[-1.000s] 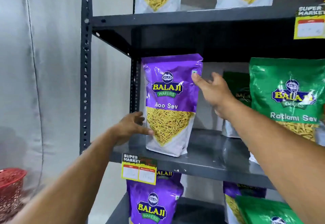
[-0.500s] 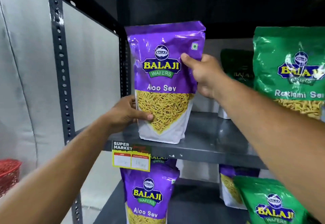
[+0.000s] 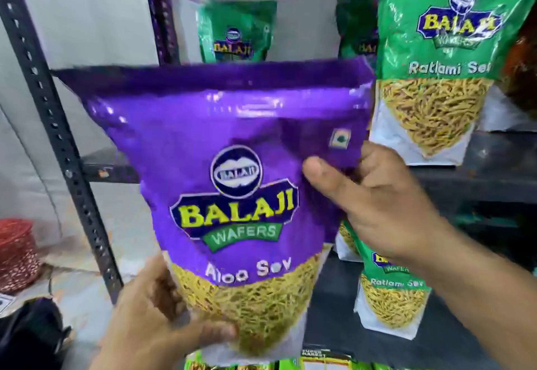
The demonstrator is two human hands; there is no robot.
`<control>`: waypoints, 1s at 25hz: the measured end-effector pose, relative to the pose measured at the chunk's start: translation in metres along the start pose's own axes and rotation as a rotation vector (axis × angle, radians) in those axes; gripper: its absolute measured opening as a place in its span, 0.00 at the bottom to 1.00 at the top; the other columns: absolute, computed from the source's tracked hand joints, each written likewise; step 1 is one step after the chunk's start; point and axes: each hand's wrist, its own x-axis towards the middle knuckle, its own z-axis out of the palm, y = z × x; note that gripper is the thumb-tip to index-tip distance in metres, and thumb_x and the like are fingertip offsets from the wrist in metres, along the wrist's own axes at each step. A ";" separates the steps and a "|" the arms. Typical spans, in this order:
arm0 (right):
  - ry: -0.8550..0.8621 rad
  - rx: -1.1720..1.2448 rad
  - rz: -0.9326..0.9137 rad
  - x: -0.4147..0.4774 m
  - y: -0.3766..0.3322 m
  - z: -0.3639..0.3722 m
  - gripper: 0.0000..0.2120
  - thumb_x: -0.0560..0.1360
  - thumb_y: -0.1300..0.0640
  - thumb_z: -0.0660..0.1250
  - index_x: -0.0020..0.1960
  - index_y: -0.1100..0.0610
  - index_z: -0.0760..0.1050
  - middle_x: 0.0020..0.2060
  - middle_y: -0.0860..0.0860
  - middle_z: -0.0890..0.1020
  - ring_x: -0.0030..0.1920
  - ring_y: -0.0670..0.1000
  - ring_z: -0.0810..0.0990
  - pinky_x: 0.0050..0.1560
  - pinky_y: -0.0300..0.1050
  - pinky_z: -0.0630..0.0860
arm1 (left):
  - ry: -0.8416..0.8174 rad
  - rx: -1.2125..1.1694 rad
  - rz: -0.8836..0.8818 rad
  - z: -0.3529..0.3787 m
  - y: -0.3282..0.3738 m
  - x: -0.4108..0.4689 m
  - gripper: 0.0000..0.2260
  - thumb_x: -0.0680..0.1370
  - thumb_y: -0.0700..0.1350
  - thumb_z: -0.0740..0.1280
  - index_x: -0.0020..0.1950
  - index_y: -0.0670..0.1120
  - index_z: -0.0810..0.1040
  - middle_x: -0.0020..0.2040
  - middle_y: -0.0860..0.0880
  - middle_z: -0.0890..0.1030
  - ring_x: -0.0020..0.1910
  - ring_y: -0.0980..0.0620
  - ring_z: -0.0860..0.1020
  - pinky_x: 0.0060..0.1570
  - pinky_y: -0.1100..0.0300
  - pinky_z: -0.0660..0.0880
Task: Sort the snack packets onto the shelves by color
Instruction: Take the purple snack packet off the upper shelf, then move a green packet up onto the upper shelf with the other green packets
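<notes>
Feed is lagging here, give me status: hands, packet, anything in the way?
Both hands, left and right, grip purple Aloo Sev packet, off the shelf. Green Ratlami Sev packets behind. Nothing blocking.

Purple packet [image 3: 232, 143] with yellow-lettered logo, green packets [image 3: 438, 35] beside it, red basket [image 3: 17, 253], dark grey rack [image 3: 58, 125]

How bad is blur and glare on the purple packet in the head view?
Head view: purple packet has a smeared top edge, but "Balaji" and "Aloo Sev" stay readable; bright glare patches sit across its upper foil. Right hand and left hand are soft. Rack upright leans, wide-angle distortion.
</notes>
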 end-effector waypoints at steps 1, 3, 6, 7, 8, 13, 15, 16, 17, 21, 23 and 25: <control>-0.014 -0.094 0.042 -0.015 0.020 -0.007 0.07 0.71 0.59 0.66 0.46 0.55 0.82 0.42 0.43 0.85 0.43 0.42 0.80 0.46 0.37 0.79 | 0.011 -0.005 -0.116 0.007 -0.030 -0.005 0.48 0.37 0.53 0.85 0.56 0.48 0.77 0.45 0.43 0.87 0.42 0.44 0.86 0.42 0.43 0.83; 0.013 -0.157 0.178 -0.040 0.068 -0.024 0.07 0.70 0.57 0.67 0.45 0.54 0.82 0.40 0.43 0.85 0.42 0.41 0.79 0.45 0.37 0.78 | 0.123 -0.025 -0.297 0.024 -0.090 -0.011 0.56 0.31 0.64 0.79 0.56 0.45 0.75 0.36 0.55 0.87 0.35 0.57 0.85 0.36 0.59 0.83; 0.133 -0.079 0.407 -0.054 0.143 -0.052 0.08 0.69 0.54 0.70 0.45 0.56 0.82 0.42 0.49 0.85 0.42 0.47 0.80 0.48 0.47 0.77 | 0.126 0.177 -0.274 0.074 -0.159 -0.001 0.40 0.46 0.47 0.84 0.55 0.51 0.73 0.47 0.54 0.85 0.51 0.53 0.83 0.43 0.69 0.78; 0.187 -0.042 0.469 -0.054 0.163 -0.059 0.06 0.70 0.56 0.70 0.45 0.56 0.82 0.41 0.51 0.86 0.42 0.49 0.81 0.48 0.49 0.77 | 0.158 0.203 -0.256 0.087 -0.179 0.004 0.42 0.49 0.41 0.84 0.59 0.52 0.71 0.51 0.53 0.84 0.54 0.52 0.82 0.46 0.68 0.79; 0.231 -0.007 0.518 -0.054 0.179 -0.065 0.03 0.71 0.60 0.69 0.44 0.57 0.81 0.40 0.51 0.86 0.41 0.49 0.82 0.47 0.48 0.77 | 0.187 0.183 -0.263 0.095 -0.196 0.008 0.43 0.49 0.39 0.84 0.59 0.55 0.70 0.52 0.53 0.83 0.54 0.51 0.82 0.49 0.63 0.80; 0.372 0.032 0.610 -0.043 0.217 -0.071 0.07 0.73 0.66 0.66 0.42 0.56 0.79 0.36 0.48 0.86 0.38 0.48 0.82 0.41 0.43 0.78 | 0.341 0.229 -0.271 0.113 -0.235 0.035 0.32 0.51 0.42 0.83 0.47 0.57 0.70 0.44 0.56 0.81 0.44 0.49 0.81 0.43 0.59 0.77; 0.396 -0.032 0.607 -0.041 0.220 -0.069 0.07 0.73 0.65 0.67 0.41 0.55 0.80 0.37 0.48 0.86 0.39 0.49 0.82 0.45 0.49 0.79 | 0.342 0.245 -0.267 0.115 -0.242 0.040 0.33 0.54 0.44 0.83 0.49 0.62 0.69 0.47 0.55 0.81 0.47 0.48 0.80 0.48 0.53 0.76; 0.408 -0.064 0.607 -0.043 0.219 -0.068 0.06 0.73 0.64 0.67 0.42 0.55 0.80 0.39 0.49 0.86 0.41 0.50 0.82 0.50 0.53 0.80 | 0.334 0.243 -0.276 0.116 -0.246 0.041 0.33 0.54 0.45 0.82 0.51 0.63 0.69 0.49 0.53 0.81 0.49 0.48 0.79 0.51 0.51 0.76; 0.405 -0.068 0.606 -0.050 0.214 -0.066 0.06 0.73 0.64 0.66 0.44 0.55 0.79 0.43 0.51 0.85 0.44 0.50 0.82 0.55 0.55 0.77 | 0.336 0.244 -0.278 0.115 -0.249 0.039 0.34 0.54 0.46 0.82 0.54 0.62 0.69 0.52 0.51 0.81 0.50 0.49 0.79 0.53 0.50 0.77; 0.314 -0.056 0.702 -0.121 0.188 -0.079 0.21 0.74 0.59 0.66 0.65 0.59 0.69 0.60 0.51 0.77 0.58 0.48 0.77 0.61 0.44 0.71 | 0.404 0.279 -0.224 0.118 -0.267 0.004 0.35 0.52 0.47 0.80 0.56 0.47 0.73 0.53 0.47 0.80 0.51 0.50 0.81 0.52 0.61 0.78; 0.375 -0.156 0.651 -0.163 0.164 -0.100 0.21 0.66 0.45 0.73 0.55 0.54 0.79 0.49 0.52 0.86 0.48 0.48 0.84 0.51 0.41 0.79 | 0.395 0.419 -0.161 0.135 -0.271 -0.024 0.29 0.54 0.50 0.78 0.52 0.49 0.75 0.54 0.57 0.78 0.55 0.62 0.77 0.55 0.73 0.70; 0.631 -0.303 0.563 -0.183 0.151 -0.135 0.25 0.55 0.34 0.75 0.46 0.48 0.80 0.38 0.50 0.86 0.39 0.45 0.84 0.41 0.32 0.79 | 0.203 0.466 -0.100 0.160 -0.265 -0.031 0.32 0.56 0.53 0.77 0.58 0.59 0.72 0.58 0.66 0.76 0.59 0.64 0.74 0.56 0.70 0.70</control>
